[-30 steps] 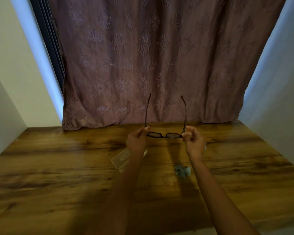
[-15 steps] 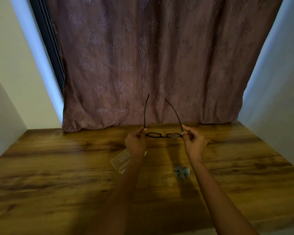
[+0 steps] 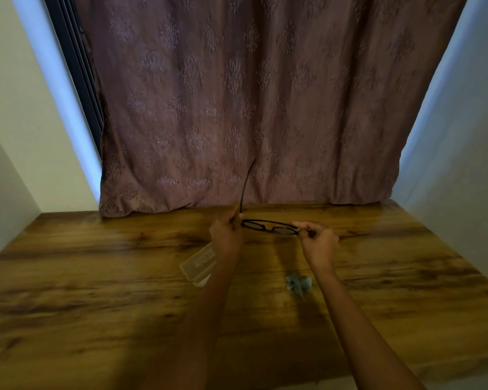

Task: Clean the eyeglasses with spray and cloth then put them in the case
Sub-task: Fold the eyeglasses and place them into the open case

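Left hand (image 3: 226,235) and right hand (image 3: 319,243) pinch eyeglasses (image 3: 269,227); case (image 3: 198,262) print seemingly unreadable.

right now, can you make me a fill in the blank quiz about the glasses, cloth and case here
1. The left hand and right hand hold the eyeglasses; the temple arm by the left hand points ____.
2. The crumpled grey cloth lies on the table beside the ____ forearm.
3. The clear case is partly hidden under the ____ forearm.
Missing words: up; right; left.
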